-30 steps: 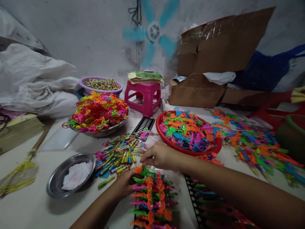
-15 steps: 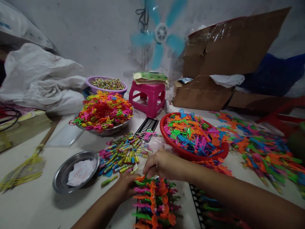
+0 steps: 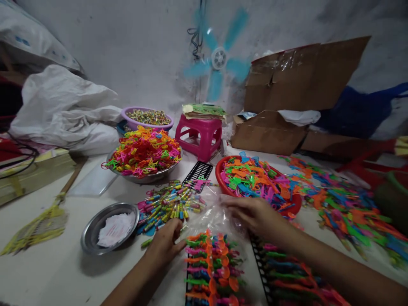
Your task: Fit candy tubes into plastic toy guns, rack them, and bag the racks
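Note:
A black rack of bright plastic toys [image 3: 213, 267] lies low in the middle, partly inside a clear plastic bag [image 3: 212, 216]. My left hand [image 3: 165, 244] rests against the rack's left edge, fingers curled along it. My right hand [image 3: 255, 214] lies on the bag's right side near the red bowl, fingers stretched out and pressing the film. A second filled rack [image 3: 287, 280] lies beneath my right forearm.
A red bowl of coloured toy parts [image 3: 223, 187], a metal bowl of coloured rings [image 3: 143, 176], a pile of small tubes [image 3: 168, 204], a steel dish with paper [image 3: 92, 231], a pink stool [image 3: 199, 136], cardboard boxes [image 3: 267, 131], loose toys at right [image 3: 347, 204], a spinning fan [image 3: 219, 59].
My right hand has shifted right, from the top of the rack to the bag's right side, and its fingers have spread. The bag now stands puffed above the rack. The view has tilted down slightly.

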Demonstrator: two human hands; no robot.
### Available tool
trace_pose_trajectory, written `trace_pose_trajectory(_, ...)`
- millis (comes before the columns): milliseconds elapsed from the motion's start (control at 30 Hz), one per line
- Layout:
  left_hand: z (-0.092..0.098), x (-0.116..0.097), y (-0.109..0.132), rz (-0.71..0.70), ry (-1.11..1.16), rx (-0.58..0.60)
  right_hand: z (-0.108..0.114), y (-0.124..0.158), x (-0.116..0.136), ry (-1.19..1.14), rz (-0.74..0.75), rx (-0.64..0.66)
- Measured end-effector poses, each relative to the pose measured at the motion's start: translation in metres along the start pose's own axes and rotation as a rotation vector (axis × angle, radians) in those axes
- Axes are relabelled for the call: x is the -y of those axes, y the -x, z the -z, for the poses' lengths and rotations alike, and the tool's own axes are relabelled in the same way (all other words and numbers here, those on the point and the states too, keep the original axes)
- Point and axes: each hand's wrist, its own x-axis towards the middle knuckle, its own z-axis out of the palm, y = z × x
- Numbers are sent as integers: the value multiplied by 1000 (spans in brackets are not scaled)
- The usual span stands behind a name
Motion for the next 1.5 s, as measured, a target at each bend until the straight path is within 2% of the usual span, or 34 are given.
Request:
trace_pose_trajectory(67, -1, 1, 1, -21, -5, -63, 9, 19, -9, 151, -116, 35)
trace_pose_trajectory(133, -4, -1, 1, -39, -9, -93, 5, 35, -16, 302, -181, 159)
trace_pose_trajectory(200, -5, -6, -2, -31, -29, -60, -7, 45, -19, 434, -204, 221)
trace_pose_trajectory(300, -1, -11, -6, -9, -48, 18, -27, 45, -18, 579, -203, 213)
trace_pose_trajectory(367, 5, -12, -6, 4, -47, 29, -33, 41, -14, 647, -179, 213)
trace_pose_trajectory(500, 18, -19, 6, 56, -9, 46, -31, 38, -2, 742, -95, 219)
trace_pose_trajectory(567, 23, -28, 11, 43, -25, 17, -30, 41, 3, 754, -50, 184)
trace_pose_trajectory(733, 25, -47, 10, -95, -139, -106, -34, 49, 5, 764, 29, 94)
trace_pose_trajectory(800, 23, -47, 9, -158, -141, -154, -36, 52, 3, 779, 86, 61)
trace_pose_trajectory(1000, 20, -33, 29, -457, -89, -256, -41, 73, -1, 846, 465, -9)
trace_pose_trajectory(1133, 23, -36, 40, -565, -177, -270, -44, 78, 0, 817, 509, 12)
trace_pose_trajectory(1233, 28, -42, 40, -606, -278, -208, -43, 73, 3, 788, 491, 45)
trace_pose_trajectory(1300, 30, -44, 37, -587, -301, -170, -41, 66, 5, 725, 388, 55)
trace_pose_trajectory(1400, 31, -43, 31, -457, -252, -131, -38, 56, 9, 616, 196, 43)
trace_pose_trajectory(1500, 30, -43, 25, -339, -202, -124, -35, 46, 13, 526, 157, 68)
